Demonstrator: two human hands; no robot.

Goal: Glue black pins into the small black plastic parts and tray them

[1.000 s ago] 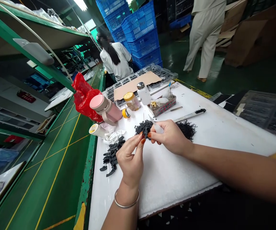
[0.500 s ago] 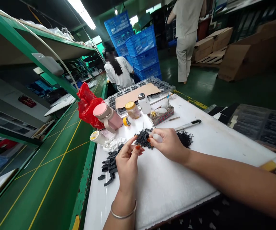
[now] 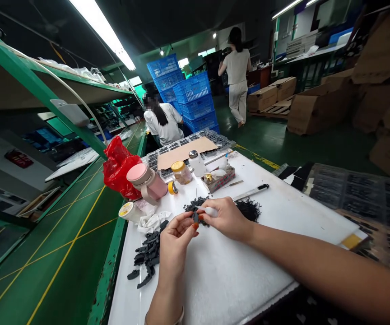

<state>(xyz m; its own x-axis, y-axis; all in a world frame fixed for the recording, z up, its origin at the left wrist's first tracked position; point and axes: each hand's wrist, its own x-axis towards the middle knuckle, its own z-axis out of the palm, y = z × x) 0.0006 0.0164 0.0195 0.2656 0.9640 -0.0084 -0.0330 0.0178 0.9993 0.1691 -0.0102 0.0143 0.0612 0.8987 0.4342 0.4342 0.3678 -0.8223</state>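
My left hand is pinched on a small black part held above the white work mat. My right hand is closed round a small white-handled tool whose tip meets that part. Just behind my hands lies a pile of small black parts, with a heap of thin black trimmings to its right. A row of larger curved black pieces lies on the mat to the left of my left hand.
At the mat's far end stand a pink bottle, a red bag, a yellow-lidded jar, a small tray of tools, a pen and part trays under cardboard. One person sits beyond; another walks away.
The camera has tilted upward, so the hands sit lower in view. My left fingers have closed on a black part and met the tool tip. The standing person has walked farther away.
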